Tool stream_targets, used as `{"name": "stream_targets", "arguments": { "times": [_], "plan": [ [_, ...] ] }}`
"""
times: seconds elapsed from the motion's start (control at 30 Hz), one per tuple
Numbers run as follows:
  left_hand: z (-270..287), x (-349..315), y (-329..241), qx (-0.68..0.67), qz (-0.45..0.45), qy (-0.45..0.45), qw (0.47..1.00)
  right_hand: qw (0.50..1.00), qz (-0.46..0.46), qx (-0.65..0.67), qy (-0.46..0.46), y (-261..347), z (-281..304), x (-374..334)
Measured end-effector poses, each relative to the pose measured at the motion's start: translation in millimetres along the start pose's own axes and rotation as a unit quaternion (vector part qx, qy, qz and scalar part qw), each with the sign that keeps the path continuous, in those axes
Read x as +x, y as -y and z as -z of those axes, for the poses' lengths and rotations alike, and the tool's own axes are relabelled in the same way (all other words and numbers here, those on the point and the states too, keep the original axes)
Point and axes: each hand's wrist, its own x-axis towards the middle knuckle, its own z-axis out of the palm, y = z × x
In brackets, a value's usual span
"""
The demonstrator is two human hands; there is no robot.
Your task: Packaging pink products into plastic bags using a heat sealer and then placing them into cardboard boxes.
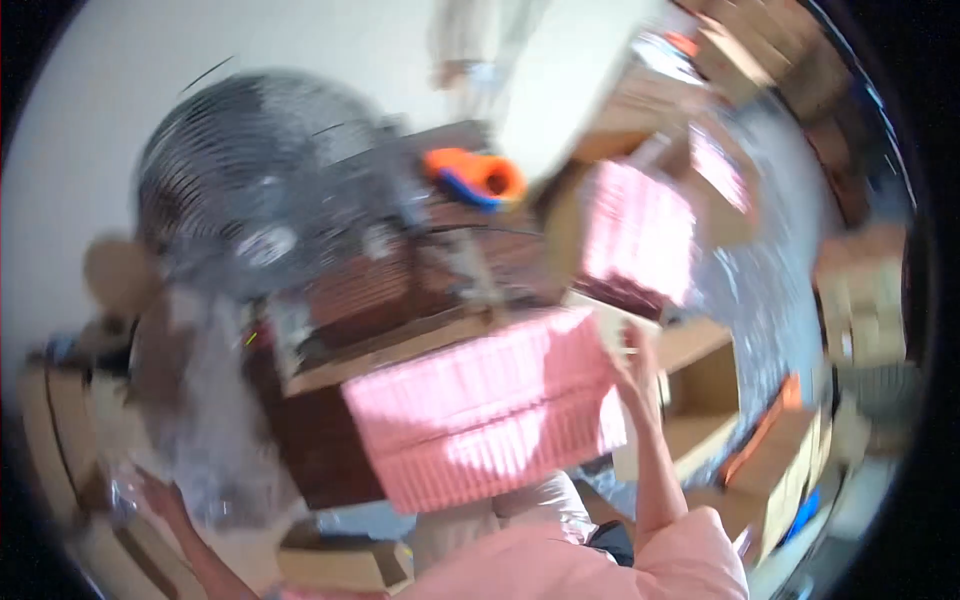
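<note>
A long block of pink, ribbed, tightly packed pieces (480,410) lies in front of me, tilted, at the near edge of a dark brown table. At its right end is my right hand (632,365), raised, its fingers looking parted beside a white panel (603,315). Whether it touches the block is hard to make out. My left hand (155,498) is stretched out low on the far left, next to clear plastic film (210,420). Motion smears its fingers, and a shiny transparent patch shows at their tips. A second pink block (638,230) sits in a carton behind.
A large round fan (260,180) stands at the back left. An orange and blue tape roll or dispenser (475,178) rests on the table (370,295). Open cardboard boxes (705,385) stand to the right, with another carton (345,562) low in front. Plastic sheeting (755,290) covers the right side.
</note>
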Motion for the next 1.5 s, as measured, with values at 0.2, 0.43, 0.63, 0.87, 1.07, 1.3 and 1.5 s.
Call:
{"name": "stream_targets", "arguments": {
  "times": [0.2, 0.43, 0.63, 0.87, 1.07, 1.3, 1.5],
  "plan": [
    [-58.5, -221.3, -236.7, -0.488, -0.244, 0.306, 0.78, 0.926, -0.018, 0.295, 0.236, -44.3, -15.6, -46.6],
    [65.5, -370.5, -318.0, -0.552, -0.346, 0.509, 0.563, 0.86, -0.144, 0.48, 0.094, -151.6, 29.3, -154.5],
    [79.9, -588.0, -428.0, -0.428, -0.549, 0.5, 0.515, 0.87, -0.276, 0.364, -0.185, -260.9, 177.8, -283.2],
    [56.5, -902.0, -544.6, -0.227, -0.689, 0.589, 0.357, 0.688, -0.265, 0.416, -0.533, -332.2, 314.8, -324.1],
    [-65.1, -1011.0, -625.5, -0.073, -0.881, 0.175, 0.433, 0.785, -0.442, 0.07, -0.428, -645.2, 235.1, -225.6],
    [-187.2, -974.0, -597.3, 0.231, -0.932, -0.027, 0.277, 0.789, -0.362, 0.144, -0.474, -514.0, 191.9, -309.3],
    [-278.2, -1030.2, -614.0, 0.263, -0.932, -0.022, 0.249, 0.631, -0.589, 0.067, -0.501, -434.0, 123.6, -548.1]
  ]
}}
